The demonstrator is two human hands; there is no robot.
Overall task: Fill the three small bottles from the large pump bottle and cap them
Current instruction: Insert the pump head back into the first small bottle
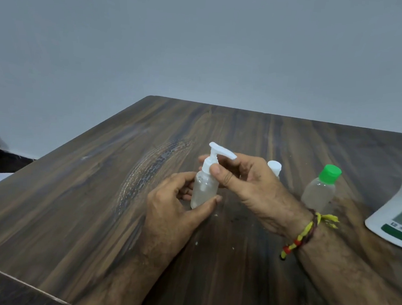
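A small clear bottle (204, 188) with a white pump cap (219, 152) stands mid-table. My left hand (177, 205) grips its body from the left. My right hand (247, 184) pinches the white pump collar at the bottle's neck between thumb and fingers. Behind my right hand, a second small bottle with a white cap (274, 167) is mostly hidden. To the right stands a small clear bottle with a green cap (320, 190). At the right edge lies the large white bottle (397, 218) with a green label, cut off by the frame.
The dark wooden table (98, 181) ends at a far edge against a grey wall and at a left edge. A few white specks lie on the wood in front of my hands. A thread bracelet (306, 233) circles my right wrist.
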